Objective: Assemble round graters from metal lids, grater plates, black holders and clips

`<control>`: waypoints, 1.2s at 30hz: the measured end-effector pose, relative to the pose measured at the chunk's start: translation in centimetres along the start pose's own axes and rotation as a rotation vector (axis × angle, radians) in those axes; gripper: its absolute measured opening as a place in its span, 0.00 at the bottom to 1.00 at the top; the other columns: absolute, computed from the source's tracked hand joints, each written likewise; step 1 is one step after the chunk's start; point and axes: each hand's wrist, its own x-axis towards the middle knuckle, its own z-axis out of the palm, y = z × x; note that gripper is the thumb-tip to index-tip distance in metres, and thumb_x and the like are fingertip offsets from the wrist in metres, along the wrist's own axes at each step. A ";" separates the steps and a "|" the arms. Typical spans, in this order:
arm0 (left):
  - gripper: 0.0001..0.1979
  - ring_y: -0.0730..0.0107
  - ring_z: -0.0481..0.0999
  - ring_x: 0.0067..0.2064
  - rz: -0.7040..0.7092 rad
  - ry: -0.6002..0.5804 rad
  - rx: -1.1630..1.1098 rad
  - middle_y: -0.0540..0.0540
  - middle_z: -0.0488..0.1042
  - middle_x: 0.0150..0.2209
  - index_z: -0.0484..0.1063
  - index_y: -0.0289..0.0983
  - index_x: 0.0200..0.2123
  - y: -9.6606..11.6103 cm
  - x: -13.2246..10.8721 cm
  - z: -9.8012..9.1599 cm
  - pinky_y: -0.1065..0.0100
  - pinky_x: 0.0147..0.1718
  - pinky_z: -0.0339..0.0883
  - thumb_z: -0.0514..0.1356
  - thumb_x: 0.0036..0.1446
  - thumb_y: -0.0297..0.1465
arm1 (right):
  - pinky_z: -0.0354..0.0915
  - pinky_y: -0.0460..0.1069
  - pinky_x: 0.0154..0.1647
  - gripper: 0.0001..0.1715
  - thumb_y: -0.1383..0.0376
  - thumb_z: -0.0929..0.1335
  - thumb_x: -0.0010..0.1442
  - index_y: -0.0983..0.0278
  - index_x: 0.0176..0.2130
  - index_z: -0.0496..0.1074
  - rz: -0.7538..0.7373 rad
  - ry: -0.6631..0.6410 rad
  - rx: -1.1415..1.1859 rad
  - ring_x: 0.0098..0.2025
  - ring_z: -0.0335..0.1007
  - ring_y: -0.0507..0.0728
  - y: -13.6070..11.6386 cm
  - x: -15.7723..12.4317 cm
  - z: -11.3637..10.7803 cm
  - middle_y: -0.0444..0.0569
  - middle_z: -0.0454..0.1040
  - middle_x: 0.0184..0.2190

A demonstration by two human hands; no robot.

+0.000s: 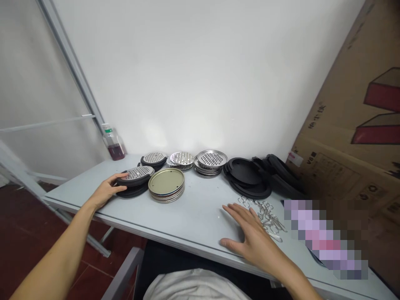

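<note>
Red floor tiles (pixel 34 237) show at far left, below the pale grey table (pixel 193 227), with a bottle (pixel 113 146) of dark red liquid standing at the table's back corner. The left hand (pixel 106 191) lies at the table's left side, fingers (pixel 120 177) loosely curved over a stack of black-rimmed graters (pixel 133 182), the fingertips touching it; whether it grips, I cannot tell. Another black-rimmed grater stack (pixel 153 159) sits behind that one. Just right of them is a stack of gold-toned lids (pixel 166 185), with two steel grater stacks (pixel 181 160) (pixel 210 163) along the back edge. Farther right lie black rings (pixel 246 177) and a black heap (pixel 278 175) of similar rings. The right hand (pixel 253 237) is spread flat, palm down on the tabletop, just beside a tangle of wire loops (pixel 264 214), which it does not seem to touch. A pixelated patch (pixel 325 237) hides whatever lies beyond, and a cardboard box (pixel 350 125) leans at far right.
</note>
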 end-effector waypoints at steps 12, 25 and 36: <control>0.36 0.44 0.73 0.57 -0.072 -0.135 0.013 0.36 0.74 0.56 0.73 0.40 0.44 -0.2 0.0 -1.9 0.49 0.58 0.66 0.76 0.31 0.48 | 0.40 0.69 0.71 0.46 0.41 0.70 0.55 0.56 0.66 0.62 -0.005 0.012 0.015 0.71 0.47 0.68 0.4 0.0 0.3 0.55 0.58 0.68; 0.23 0.49 0.72 0.60 0.221 0.129 0.386 0.44 0.74 0.58 0.77 0.42 0.40 5.6 -2.5 4.0 0.49 0.64 0.55 0.64 0.51 0.54 | 0.36 0.70 0.70 0.44 0.40 0.67 0.57 0.57 0.64 0.65 -0.001 -0.032 -0.023 0.72 0.45 0.68 -0.4 0.0 -0.4 0.56 0.57 0.69; 0.14 0.56 0.78 0.49 0.654 -0.126 0.651 0.45 0.81 0.46 0.81 0.43 0.42 8.7 -6.0 14.8 0.43 0.68 0.40 0.58 0.63 0.41 | 0.37 0.70 0.70 0.41 0.41 0.66 0.60 0.58 0.64 0.65 -0.028 -0.048 -0.061 0.72 0.44 0.68 -0.6 -0.2 -0.6 0.57 0.56 0.69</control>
